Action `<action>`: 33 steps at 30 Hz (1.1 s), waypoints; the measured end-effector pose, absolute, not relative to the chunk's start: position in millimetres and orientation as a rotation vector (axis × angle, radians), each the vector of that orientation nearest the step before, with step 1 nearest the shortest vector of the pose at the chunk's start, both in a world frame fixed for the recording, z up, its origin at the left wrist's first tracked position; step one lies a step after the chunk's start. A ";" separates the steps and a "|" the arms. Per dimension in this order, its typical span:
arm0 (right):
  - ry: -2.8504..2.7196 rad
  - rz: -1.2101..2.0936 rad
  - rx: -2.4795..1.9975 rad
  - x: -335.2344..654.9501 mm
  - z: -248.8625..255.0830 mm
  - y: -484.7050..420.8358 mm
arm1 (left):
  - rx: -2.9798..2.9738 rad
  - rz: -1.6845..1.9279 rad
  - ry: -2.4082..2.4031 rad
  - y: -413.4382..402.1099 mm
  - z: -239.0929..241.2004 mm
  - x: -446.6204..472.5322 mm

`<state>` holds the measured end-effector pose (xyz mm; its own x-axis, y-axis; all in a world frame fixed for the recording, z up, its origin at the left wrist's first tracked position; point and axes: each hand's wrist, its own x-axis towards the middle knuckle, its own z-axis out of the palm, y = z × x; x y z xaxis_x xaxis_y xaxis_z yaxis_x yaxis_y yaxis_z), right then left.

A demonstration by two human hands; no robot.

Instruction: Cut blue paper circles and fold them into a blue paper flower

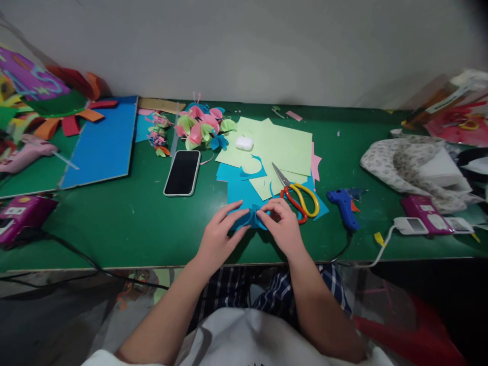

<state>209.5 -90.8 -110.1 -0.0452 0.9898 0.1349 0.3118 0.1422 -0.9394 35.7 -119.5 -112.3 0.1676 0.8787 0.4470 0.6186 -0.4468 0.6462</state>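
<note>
Between both hands is a small blue paper cutout (253, 217), bent upward near its middle. My left hand (221, 230) pinches its left side between thumb and fingers. On its right side the fingertips of my right hand (282, 222) are closed on the paper. Just beyond my right hand lie scissors (301, 199) with one red and one yellow handle, blades parted. Blue paper sheets (238, 190) and pale green sheets (285, 145) are spread under and behind them, with a curved blue offcut (256, 170) on top.
A phone (182, 174) and a bunch of paper flowers (204, 127) lie to the left. A white earbud case (244, 143) rests on the green paper. At right are a blue glue gun (346, 206) with a cord and a purple power strip (425, 216).
</note>
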 end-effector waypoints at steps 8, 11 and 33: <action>-1.486 1.061 -1.301 207.1 -110.4 -91.4 | 2.131 1.288 1.505 -118.1 -115.2 43.1; -1.475 1.099 -1.317 206.6 -109.7 -91.7 | 2.131 1.286 1.555 -118.8 -116.0 44.5; -1.884 1.115 -1.308 220.7 -103.1 -90.3 | 2.441 1.012 1.287 -113.1 -109.5 29.9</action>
